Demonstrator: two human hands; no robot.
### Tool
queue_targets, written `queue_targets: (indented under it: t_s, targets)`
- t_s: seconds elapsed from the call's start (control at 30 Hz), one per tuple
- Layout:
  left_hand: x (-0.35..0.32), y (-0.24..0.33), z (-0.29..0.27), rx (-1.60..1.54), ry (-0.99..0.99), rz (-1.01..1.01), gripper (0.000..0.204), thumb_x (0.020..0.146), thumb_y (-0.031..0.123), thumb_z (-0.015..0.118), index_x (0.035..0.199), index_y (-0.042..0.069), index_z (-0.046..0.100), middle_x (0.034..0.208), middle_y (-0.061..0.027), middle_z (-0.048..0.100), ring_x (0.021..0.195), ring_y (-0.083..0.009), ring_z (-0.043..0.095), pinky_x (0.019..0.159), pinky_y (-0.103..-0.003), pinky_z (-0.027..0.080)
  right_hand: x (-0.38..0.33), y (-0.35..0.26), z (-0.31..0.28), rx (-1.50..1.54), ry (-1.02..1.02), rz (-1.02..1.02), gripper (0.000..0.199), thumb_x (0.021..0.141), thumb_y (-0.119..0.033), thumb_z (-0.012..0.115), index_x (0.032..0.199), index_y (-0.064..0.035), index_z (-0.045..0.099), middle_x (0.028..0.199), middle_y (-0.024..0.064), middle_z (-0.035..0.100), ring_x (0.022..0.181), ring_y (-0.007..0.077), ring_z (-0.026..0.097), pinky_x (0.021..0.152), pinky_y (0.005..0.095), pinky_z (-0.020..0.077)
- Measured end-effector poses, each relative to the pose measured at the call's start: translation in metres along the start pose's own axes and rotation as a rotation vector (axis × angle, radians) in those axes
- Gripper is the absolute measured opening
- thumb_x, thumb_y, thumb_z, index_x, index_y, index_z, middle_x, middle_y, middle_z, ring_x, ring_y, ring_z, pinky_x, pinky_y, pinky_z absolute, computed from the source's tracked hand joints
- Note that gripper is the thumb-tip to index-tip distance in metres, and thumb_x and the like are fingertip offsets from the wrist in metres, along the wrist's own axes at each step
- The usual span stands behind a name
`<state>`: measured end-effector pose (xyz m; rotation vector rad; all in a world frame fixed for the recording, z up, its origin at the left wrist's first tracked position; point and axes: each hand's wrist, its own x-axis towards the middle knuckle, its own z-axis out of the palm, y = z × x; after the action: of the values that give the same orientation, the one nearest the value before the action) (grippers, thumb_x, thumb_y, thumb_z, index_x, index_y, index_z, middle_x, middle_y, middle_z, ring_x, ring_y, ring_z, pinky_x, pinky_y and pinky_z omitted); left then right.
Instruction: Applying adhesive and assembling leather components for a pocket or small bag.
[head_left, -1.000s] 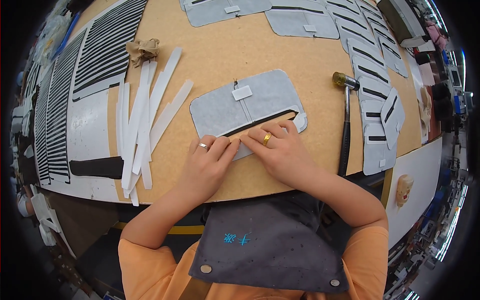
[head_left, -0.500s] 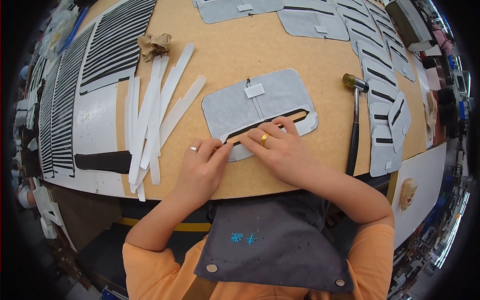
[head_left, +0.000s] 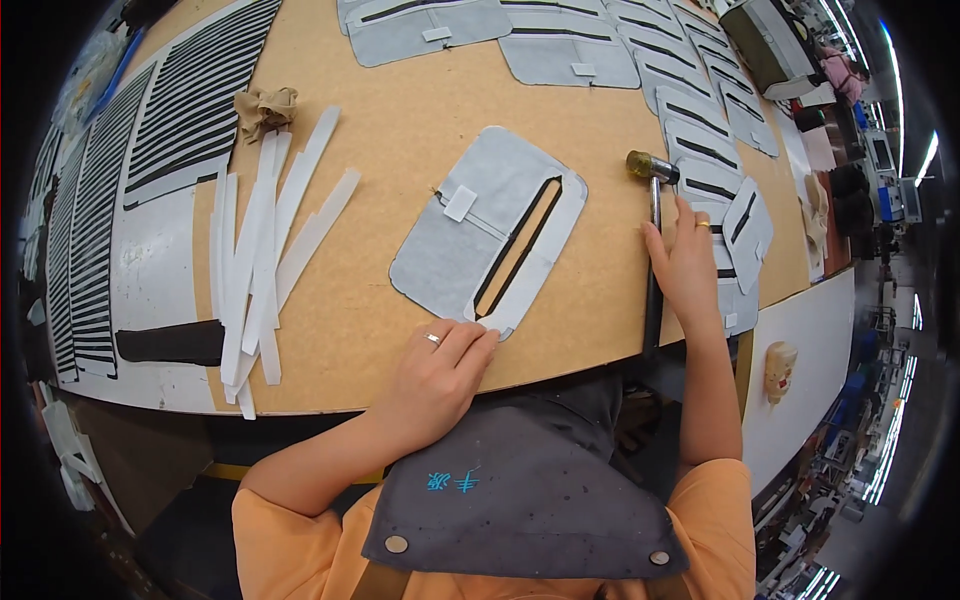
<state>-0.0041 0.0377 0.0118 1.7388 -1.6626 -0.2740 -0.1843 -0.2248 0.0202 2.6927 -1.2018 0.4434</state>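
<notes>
Grey panel (head_left: 490,232) lies mid-table. Left hand (head_left: 440,375) at its 6 o'clock, fingers pinning the edge. Right hand (head_left: 688,268) at its 3 o'clock, apparently closing on the hammer (head_left: 652,250). Risk: light pin, a blow skews the panel.

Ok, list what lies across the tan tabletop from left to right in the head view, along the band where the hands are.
Loose white strips → left hand → grey panel with a black slot → hammer → right hand → grey pieces stacked along the right edge.
</notes>
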Motion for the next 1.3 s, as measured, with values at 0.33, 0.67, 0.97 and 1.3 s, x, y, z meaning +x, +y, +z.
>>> queue_targets:
  t_s: [0.33, 0.67, 0.97, 1.3]
  targets:
    - [0.030, 0.010, 0.037, 0.231, -0.013, -0.001, 0.042, 0.081, 0.011, 0.066, 0.119, -0.004, 0.056, 0.137, -0.0165, 0.047, 0.121, -0.0291, 0.049, 0.092, -0.037, 0.041, -0.021, -0.030, -0.061, 0.808, -0.432, 0.389, 0.036, 0.090, 0.000, 0.046, 0.126, 0.0002, 0.051, 0.098, 0.0207, 0.060, 0.077, 0.0357, 0.059, 0.070, 0.0372, 0.0482]
    - [0.032, 0.011, 0.037, 0.260, 0.004, -0.029, 0.043, 0.081, 0.013, 0.066, 0.120, -0.003, 0.056, 0.127, -0.0144, 0.053, 0.116, -0.0282, 0.051, 0.092, -0.038, 0.042, -0.027, -0.048, -0.034, 0.593, -0.456, -0.361, 0.065, 0.089, -0.003, 0.052, 0.149, -0.0131, 0.030, 0.070, 0.0167, 0.058, 0.059, 0.0318, 0.058, 0.054, 0.0415, 0.0471]
    - [0.032, 0.011, 0.032, 0.266, -0.015, -0.023, 0.045, 0.081, 0.013, 0.066, 0.121, -0.002, 0.055, 0.126, -0.0133, 0.053, 0.115, -0.0279, 0.052, 0.093, -0.038, 0.042, -0.042, -0.051, -0.030, 0.542, -0.444, -0.360, 0.060, 0.092, -0.007, 0.050, 0.149, -0.0125, 0.030, 0.065, 0.0184, 0.056, 0.055, 0.0335, 0.057, 0.055, 0.0436, 0.0469]
    - [0.040, -0.001, 0.033, 0.480, -0.006, -0.075, 0.050, 0.085, 0.028, 0.063, 0.123, -0.003, 0.054, 0.133, -0.0149, 0.051, 0.114, -0.0259, 0.050, 0.093, -0.037, 0.040, -0.049, -0.059, -0.032, 0.726, -0.306, -0.234, 0.064, 0.090, -0.003, 0.048, 0.150, -0.0128, 0.028, 0.073, 0.0204, 0.057, 0.060, 0.0358, 0.058, 0.056, 0.0437, 0.0477]
